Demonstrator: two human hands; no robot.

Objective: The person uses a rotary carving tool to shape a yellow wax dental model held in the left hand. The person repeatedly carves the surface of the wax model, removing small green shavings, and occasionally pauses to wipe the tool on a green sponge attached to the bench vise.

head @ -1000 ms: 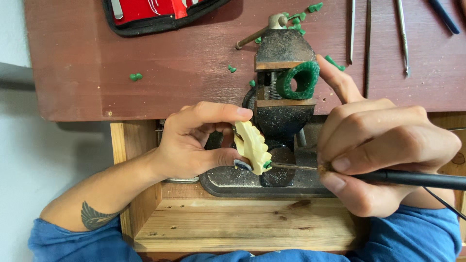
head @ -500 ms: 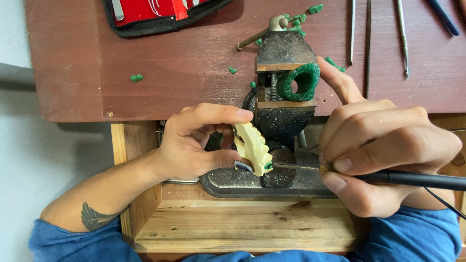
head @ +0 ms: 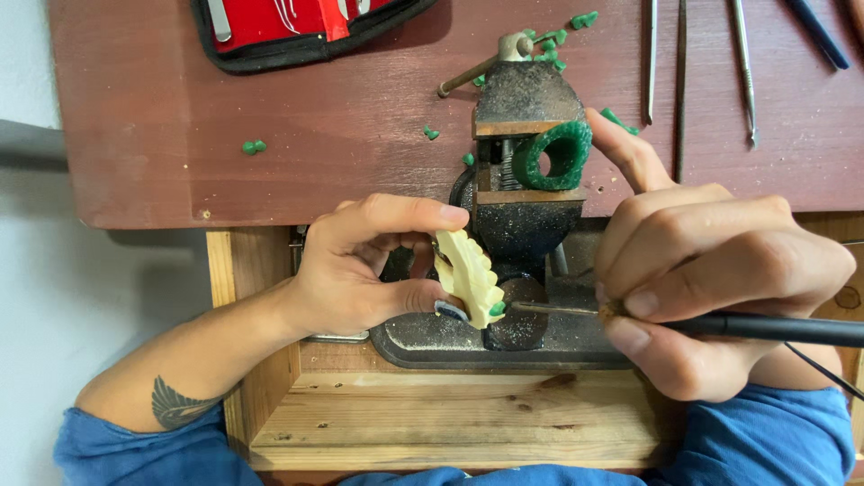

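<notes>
My left hand [head: 360, 270] pinches a small cream-coloured carved piece [head: 468, 274] with a scalloped edge, between thumb and forefinger, just in front of a small dark bench vise [head: 522, 162]. My right hand [head: 711, 288] grips a slim black pen-like tool [head: 774, 328] whose thin metal tip [head: 540, 308] touches a green blob at the lower edge of the cream piece. My right forefinger stretches up beside a green wax ring [head: 553, 155] clamped in the vise jaws.
The vise stands at the front edge of a reddish-brown wooden bench [head: 270, 135], above a pale wooden drawer tray [head: 450, 423]. A red and black tool case [head: 288, 27] lies at the back. Several slim metal tools [head: 693, 63] lie at the back right. Green wax crumbs [head: 254, 146] are scattered about.
</notes>
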